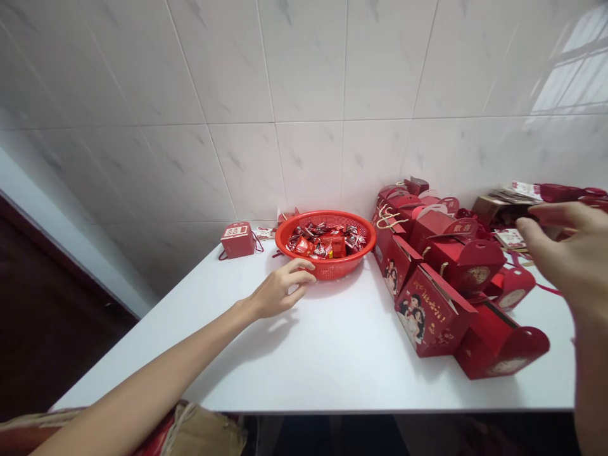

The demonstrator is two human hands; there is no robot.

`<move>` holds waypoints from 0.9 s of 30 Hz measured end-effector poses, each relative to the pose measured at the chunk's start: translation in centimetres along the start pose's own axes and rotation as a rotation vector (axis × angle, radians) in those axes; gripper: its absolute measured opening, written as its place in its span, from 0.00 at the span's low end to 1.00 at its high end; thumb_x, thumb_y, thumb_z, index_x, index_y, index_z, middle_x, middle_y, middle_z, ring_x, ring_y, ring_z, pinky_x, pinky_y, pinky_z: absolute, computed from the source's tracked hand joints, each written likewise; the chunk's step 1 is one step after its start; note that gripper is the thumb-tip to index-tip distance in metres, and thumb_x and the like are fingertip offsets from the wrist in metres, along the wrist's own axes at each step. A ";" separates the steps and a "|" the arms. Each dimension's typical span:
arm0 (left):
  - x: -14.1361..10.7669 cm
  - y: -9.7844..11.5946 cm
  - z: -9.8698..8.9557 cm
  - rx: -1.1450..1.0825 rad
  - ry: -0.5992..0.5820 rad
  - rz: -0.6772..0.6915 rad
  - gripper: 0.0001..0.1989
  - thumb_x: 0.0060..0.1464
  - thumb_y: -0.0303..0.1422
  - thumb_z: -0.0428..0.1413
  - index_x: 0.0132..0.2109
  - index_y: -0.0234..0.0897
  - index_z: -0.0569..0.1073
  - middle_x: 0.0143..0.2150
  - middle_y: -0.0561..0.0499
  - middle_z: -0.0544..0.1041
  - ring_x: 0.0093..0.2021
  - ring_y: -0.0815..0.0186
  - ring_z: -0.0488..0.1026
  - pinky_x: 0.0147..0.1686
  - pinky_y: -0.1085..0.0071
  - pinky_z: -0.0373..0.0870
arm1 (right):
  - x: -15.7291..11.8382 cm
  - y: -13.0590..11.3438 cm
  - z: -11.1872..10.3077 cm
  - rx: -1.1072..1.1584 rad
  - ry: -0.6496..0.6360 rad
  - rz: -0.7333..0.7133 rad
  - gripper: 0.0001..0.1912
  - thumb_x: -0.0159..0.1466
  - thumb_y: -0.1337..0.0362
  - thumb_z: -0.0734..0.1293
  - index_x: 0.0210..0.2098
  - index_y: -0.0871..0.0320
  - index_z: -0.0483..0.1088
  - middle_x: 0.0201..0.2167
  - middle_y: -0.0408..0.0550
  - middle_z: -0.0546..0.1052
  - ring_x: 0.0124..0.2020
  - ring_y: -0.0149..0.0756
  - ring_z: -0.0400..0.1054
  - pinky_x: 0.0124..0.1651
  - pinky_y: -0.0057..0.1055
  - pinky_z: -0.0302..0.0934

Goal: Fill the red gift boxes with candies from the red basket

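Observation:
My left hand is at the front of a red plastic basket, its fingers loosely curved and apart with nothing between them. Whether the fingertips touch the rim I cannot tell. Wrapped candies in red and dark wrappers fill the basket. At the right edge my right hand is raised, thumb and fingers apart. It is nearest to a stack of flat red and white card pieces, partly hidden behind it. No object shows in its fingers.
Rows of red gift boxes with rounded handles and cord stand on the white table. A small red box with a cord sits left of the basket. Tiled wall rises behind. A cardboard carton is below the front edge.

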State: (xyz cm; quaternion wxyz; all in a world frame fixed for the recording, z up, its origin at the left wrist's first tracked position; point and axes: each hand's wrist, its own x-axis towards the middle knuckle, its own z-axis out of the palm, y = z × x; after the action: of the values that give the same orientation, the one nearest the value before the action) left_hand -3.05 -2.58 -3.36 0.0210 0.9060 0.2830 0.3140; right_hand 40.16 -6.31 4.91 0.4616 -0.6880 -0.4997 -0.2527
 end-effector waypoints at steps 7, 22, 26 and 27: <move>0.3 -3.5 -2.8 0.185 0.308 -0.141 0.11 0.60 0.29 0.51 0.37 0.37 0.78 0.46 0.45 0.77 0.43 0.63 0.76 0.45 0.67 0.75 | -8.3 -9.8 -3.2 0.669 -0.080 -0.657 0.09 0.65 0.71 0.67 0.43 0.55 0.74 0.40 0.51 0.80 0.43 0.37 0.75 0.46 0.32 0.68; 1.0 -15.2 -7.0 0.547 0.157 -1.308 0.35 0.50 0.47 0.57 0.59 0.28 0.68 0.59 0.26 0.68 0.61 0.34 0.66 0.55 0.45 0.67 | -21.6 -14.7 9.8 0.939 -0.947 -0.747 0.09 0.64 0.72 0.63 0.41 0.56 0.72 0.41 0.50 0.78 0.39 0.39 0.74 0.41 0.33 0.67; 1.2 -17.4 -6.6 0.552 0.158 -1.334 0.40 0.46 0.51 0.57 0.59 0.26 0.68 0.59 0.21 0.67 0.61 0.29 0.64 0.54 0.40 0.65 | -22.4 -14.5 10.4 0.896 -0.966 -0.749 0.11 0.62 0.72 0.65 0.42 0.55 0.72 0.44 0.49 0.78 0.40 0.40 0.75 0.43 0.33 0.67; 1.3 -17.9 -6.5 0.553 0.155 -1.329 0.41 0.46 0.52 0.57 0.59 0.24 0.68 0.59 0.19 0.67 0.60 0.27 0.64 0.53 0.39 0.65 | -22.5 -14.4 10.6 0.883 -0.966 -0.748 0.11 0.62 0.72 0.65 0.43 0.55 0.72 0.45 0.49 0.78 0.40 0.40 0.75 0.43 0.34 0.67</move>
State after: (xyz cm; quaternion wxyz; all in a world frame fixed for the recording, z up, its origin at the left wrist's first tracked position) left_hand -15.00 12.20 -1.29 -0.0425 0.4897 0.8439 0.2149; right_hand 17.28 -6.03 -12.48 0.3074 -0.2578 -0.9017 0.1610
